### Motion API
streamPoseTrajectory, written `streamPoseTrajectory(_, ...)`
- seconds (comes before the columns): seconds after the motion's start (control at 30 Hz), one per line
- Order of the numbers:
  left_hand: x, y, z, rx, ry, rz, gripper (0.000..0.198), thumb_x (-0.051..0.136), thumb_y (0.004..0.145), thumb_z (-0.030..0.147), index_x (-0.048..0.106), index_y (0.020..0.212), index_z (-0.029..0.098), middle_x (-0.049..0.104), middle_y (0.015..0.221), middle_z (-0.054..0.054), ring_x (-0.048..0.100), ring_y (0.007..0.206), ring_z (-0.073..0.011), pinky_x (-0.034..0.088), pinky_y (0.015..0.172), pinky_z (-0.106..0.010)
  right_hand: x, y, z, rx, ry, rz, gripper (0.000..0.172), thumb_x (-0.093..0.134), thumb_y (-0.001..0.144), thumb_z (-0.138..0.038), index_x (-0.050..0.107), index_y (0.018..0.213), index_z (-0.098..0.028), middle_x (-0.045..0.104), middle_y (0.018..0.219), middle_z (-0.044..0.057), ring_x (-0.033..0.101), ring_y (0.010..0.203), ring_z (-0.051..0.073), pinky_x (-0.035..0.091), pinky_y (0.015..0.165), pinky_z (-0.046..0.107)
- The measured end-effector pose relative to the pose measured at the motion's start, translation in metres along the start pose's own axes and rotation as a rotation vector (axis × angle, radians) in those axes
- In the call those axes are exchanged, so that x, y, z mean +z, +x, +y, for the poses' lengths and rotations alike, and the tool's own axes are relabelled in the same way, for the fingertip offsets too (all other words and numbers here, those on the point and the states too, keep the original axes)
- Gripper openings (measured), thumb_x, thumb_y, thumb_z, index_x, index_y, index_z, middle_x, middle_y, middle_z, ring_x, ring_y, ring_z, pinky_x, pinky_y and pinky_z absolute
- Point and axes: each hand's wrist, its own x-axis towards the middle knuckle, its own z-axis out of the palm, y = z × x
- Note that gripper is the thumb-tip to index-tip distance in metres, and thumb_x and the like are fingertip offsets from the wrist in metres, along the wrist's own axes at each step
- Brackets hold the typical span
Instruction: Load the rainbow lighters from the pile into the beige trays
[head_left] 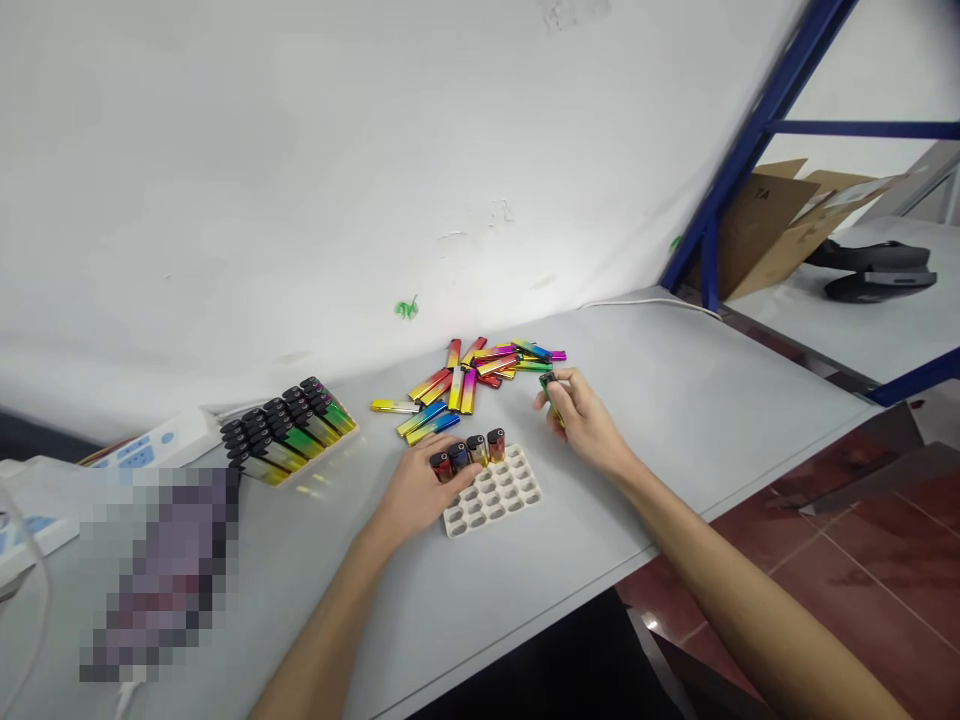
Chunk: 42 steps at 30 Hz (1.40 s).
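The right hand [589, 425] is closed in a pinch, thumb against bent fingers, on a slim green lighter [553, 400]. Its black top sticks out above the fingertips, on the side towards the left hand [420, 485]; the long axis slopes from there down through the grip, its yellow lower end partly covered by the fingers. The left hand is half curled over the near-left part of a pale tray [495, 516], thumb in front and fingers behind a row of standing lighters [496, 446]; whether it grips any of them I cannot tell. Four show, black tops up and long axes upright, with red, blue and gold bodies. The tray looks moulded and matt, a slab with rounded corners and rows of oval sockets. Beyond both hands, glossy loose lighters [469, 390] lie flat in a heap, their long axes pointing many ways, their shiny bodies fading from yellow into red, blue, green or magenta. Left of the left hand, a packed block of lighters [304, 440] stands in tight rows, black tops up. All rest on a smooth grey desk [465, 620].
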Motion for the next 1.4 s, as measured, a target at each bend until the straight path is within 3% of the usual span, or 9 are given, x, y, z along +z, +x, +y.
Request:
streamPoseTrajectory(0.07,0.000,0.000,0.000,0.019,-0.006,0.002,0.036,0.064,0.081,0.050,0.070,0.100,0.021,0.071,0.108,-0.006,0.064,0.106,-0.0249,0.051,0.096,-0.038,0.001,-0.001,-0.002,0.026,0.132,-0.021,0.031,0.042,0.095,-0.054,0.046,0.103,-0.025,0.051,0.065,-0.006,0.039,0.051,0.010,0.031,0.050,0.022)
streamPoseTrajectory(0.17,-0.001,0.001,0.002,0.010,0.009,0.001,0.035,0.065,0.080,0.050,0.069,0.098,0.020,0.072,0.104,-0.005,0.065,0.103,-0.0245,0.052,0.094,-0.038,0.003,-0.001,-0.002,0.076,0.274,-0.055,0.042,0.037,0.095,-0.056,0.051,0.076,-0.021,0.036,0.052,-0.007,0.028,0.046,0.009,0.022,0.047,0.023)
streamPoseTrajectory(0.3,-0.002,0.001,0.005,0.017,0.007,0.001,0.032,0.065,0.081,0.048,0.069,0.094,0.020,0.072,0.103,-0.004,0.066,0.099,-0.0230,0.053,0.091,-0.036,0.003,0.001,0.000,0.191,0.437,-0.073,0.052,0.037,0.093,-0.051,0.039,0.051,-0.021,0.025,0.042,-0.006,0.019,0.041,0.008,0.015,0.044,0.025)
streamPoseTrajectory(0.5,0.000,0.001,0.003,0.015,0.001,0.004,0.031,0.065,0.080,0.047,0.069,0.096,0.020,0.071,0.104,-0.004,0.066,0.100,-0.0224,0.052,0.091,-0.034,0.000,0.004,0.000,0.299,0.613,-0.047,0.045,0.037,0.088,-0.041,0.038,0.048,-0.021,0.022,0.042,-0.006,0.013,0.039,0.008,0.010,0.042,0.025)
streamPoseTrajectory(0.77,0.000,0.002,0.000,0.011,-0.004,-0.005,0.032,0.066,0.080,0.049,0.070,0.094,0.021,0.072,0.099,-0.002,0.065,0.099,-0.0220,0.051,0.092,-0.035,0.002,0.003,-0.005,0.278,0.584,-0.021,0.051,0.041,0.090,-0.053,0.040,0.050,-0.020,0.022,0.044,-0.007,0.013,0.041,0.007,0.011,0.042,0.023)
streamPoseTrajectory(1.07,0.003,0.001,-0.005,-0.013,-0.031,-0.003,0.036,0.067,0.079,0.051,0.070,0.101,0.022,0.072,0.104,-0.003,0.065,0.100,-0.0232,0.051,0.093,-0.037,0.002,0.003,-0.003,0.312,0.565,-0.032,0.047,0.036,0.090,-0.044,0.039,0.049,-0.021,0.022,0.043,-0.006,0.014,0.039,0.008,0.012,0.041,0.024)
streamPoseTrajectory(1.23,0.001,0.001,-0.001,0.020,-0.019,-0.016,0.034,0.065,0.081,0.052,0.070,0.096,0.022,0.072,0.102,-0.003,0.065,0.099,-0.0231,0.052,0.089,-0.036,0.005,0.003,0.002,0.169,0.513,-0.041,0.044,0.041,0.091,-0.055,0.058,0.072,-0.019,0.043,0.058,-0.003,0.036,0.046,0.010,0.028,0.044,0.024)
streamPoseTrajectory(1.33,0.000,0.001,0.001,0.035,-0.017,-0.006,0.034,0.065,0.081,0.051,0.070,0.097,0.022,0.071,0.104,-0.003,0.065,0.101,-0.0233,0.052,0.090,-0.036,0.005,0.002,0.002,0.087,0.419,-0.093,0.036,0.052,0.090,-0.054,0.063,0.091,-0.020,0.062,0.084,0.003,0.057,0.070,0.014,0.046,0.066,0.028)
streamPoseTrajectory(1.4,-0.001,0.001,0.001,0.040,-0.024,-0.014,0.033,0.064,0.082,0.050,0.070,0.098,0.022,0.071,0.103,-0.003,0.065,0.099,-0.0226,0.052,0.089,-0.036,0.004,0.000,0.001,0.020,0.321,-0.161,0.031,0.058,0.089,-0.050,0.064,0.096,-0.020,0.068,0.093,0.004,0.062,0.087,0.017,0.047,0.083,0.032)
